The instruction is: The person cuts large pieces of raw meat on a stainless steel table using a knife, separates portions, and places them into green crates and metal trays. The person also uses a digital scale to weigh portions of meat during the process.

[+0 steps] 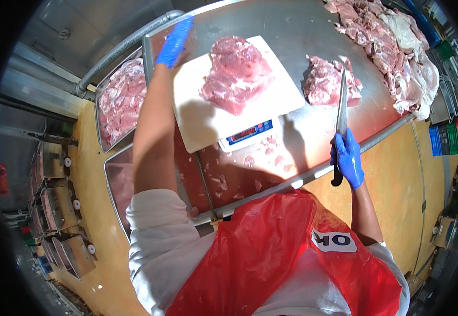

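Observation:
My right hand [349,159], in a blue glove, grips the black handle of a long knife [343,102]. Its blade points away from me and overlaps a small pile of raw meat [321,81] on the steel table. My left hand [175,45], also gloved in blue, reaches to the table's far left corner, with fingers stretched out and nothing visible in them. Beside it, a large piece of raw meat [238,73] lies on a white cutting board [202,129]. The board rests on a scale [247,135], whose lit display shows at the near edge.
A big heap of raw meat [392,52] covers the table's far right. Left of the steel table [287,26], a metal tub [102,131] holds meat pieces, with another tub [118,181] nearer. Small scraps [249,160] lie near the scale. Wheeled metal carts [60,203] stand farther left.

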Motion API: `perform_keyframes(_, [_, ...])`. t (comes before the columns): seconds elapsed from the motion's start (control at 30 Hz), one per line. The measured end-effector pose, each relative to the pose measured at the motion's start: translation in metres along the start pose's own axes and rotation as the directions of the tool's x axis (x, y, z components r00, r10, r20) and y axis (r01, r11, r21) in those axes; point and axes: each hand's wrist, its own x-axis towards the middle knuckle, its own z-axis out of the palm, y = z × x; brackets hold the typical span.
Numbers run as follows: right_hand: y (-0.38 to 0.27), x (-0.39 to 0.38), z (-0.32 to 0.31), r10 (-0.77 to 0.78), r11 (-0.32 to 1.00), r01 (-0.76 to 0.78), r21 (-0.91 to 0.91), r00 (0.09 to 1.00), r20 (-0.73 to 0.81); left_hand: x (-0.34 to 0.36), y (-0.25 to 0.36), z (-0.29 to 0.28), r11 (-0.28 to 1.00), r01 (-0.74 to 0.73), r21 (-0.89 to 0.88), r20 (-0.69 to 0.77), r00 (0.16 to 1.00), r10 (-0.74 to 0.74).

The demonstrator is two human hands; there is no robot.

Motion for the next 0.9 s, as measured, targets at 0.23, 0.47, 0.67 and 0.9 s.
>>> perform_keyframes(0.23, [0.010,-0.002,-0.007,-0.013,0.998,0.013,0.065,1.000,0.003,0.049,-0.020,0.069,0.973,0.060,0.225,0.484,0.859,-0.165])
perform_keyframes(0.47, [0.004,0.012,0.008,0.008,0.997,-0.012,0.076,0.998,0.059,-0.015,0.036,0.047,0.953,-0.210,0.221,0.649,0.761,0.017])
perform_keyframes(0.67, [0.020,0.037,0.069,-0.120,0.909,0.015,0.417,0.966,0.227,-0.161,0.030,0.061,0.632,-0.635,0.444,0.446,0.769,0.459])
perform_keyframes(0.9, [-0.042,0.113,0.129,-0.237,0.840,0.055,0.540,0.932,0.274,-0.188,0.005,0.075,0.663,-0.632,0.401,0.295,0.774,0.560])
